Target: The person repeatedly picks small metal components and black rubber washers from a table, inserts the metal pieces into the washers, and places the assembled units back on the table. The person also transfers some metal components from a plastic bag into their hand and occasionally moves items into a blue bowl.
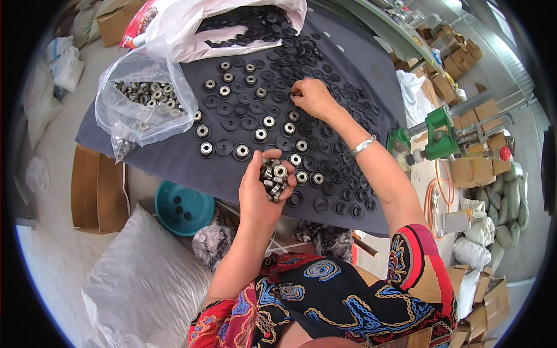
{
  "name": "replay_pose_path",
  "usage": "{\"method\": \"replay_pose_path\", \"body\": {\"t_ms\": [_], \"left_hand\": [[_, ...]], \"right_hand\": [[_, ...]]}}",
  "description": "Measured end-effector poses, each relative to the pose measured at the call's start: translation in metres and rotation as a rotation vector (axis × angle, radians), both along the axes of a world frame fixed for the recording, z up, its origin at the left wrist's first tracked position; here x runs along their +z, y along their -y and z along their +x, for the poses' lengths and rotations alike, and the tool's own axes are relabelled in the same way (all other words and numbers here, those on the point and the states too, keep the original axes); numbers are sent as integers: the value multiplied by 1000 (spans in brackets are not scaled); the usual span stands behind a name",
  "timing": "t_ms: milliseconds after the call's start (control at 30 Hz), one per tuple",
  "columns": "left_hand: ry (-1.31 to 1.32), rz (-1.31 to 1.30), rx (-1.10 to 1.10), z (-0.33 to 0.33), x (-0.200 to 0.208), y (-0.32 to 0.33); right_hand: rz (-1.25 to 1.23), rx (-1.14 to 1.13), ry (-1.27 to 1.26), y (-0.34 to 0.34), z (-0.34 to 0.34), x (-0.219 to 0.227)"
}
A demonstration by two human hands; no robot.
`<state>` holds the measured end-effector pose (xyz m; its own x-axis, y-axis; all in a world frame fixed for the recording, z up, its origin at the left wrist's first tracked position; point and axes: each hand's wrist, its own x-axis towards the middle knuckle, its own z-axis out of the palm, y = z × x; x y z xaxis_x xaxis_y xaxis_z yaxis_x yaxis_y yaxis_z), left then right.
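In my left hand, cupped near the table's front edge, lies a heap of small metal ball bearings, held by the curled fingers. My right hand reaches farther over the table. Its fingers are pinched together down at a black plastic ring, and whatever sits between the fingertips is hidden. Around both hands many round black plastic rings lie spread on the dark cloth. Several of them hold a shiny bearing in the middle, such as the seated bearing left of my left hand.
A clear plastic bag of bearings stands at the table's left. Behind it, a white sack spills black rings. A teal basin and a stuffed white sack sit below. A green metal tool stands beyond the right edge.
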<state>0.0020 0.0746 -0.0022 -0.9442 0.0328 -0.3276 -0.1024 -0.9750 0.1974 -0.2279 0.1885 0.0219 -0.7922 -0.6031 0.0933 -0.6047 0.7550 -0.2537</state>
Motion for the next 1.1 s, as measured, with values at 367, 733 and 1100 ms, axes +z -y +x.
{"method": "replay_pose_path", "body": {"t_ms": [367, 733, 1100], "left_hand": [[5, -55, 14, -2, 4, 1], [-36, -138, -16, -3, 7, -2], [-60, -197, -4, -1, 0, -1]], "right_hand": [[16, 126, -171, 6, 30, 20], [-324, 369, 560, 14, 134, 48], [-288, 453, 5, 10, 144, 38]]}}
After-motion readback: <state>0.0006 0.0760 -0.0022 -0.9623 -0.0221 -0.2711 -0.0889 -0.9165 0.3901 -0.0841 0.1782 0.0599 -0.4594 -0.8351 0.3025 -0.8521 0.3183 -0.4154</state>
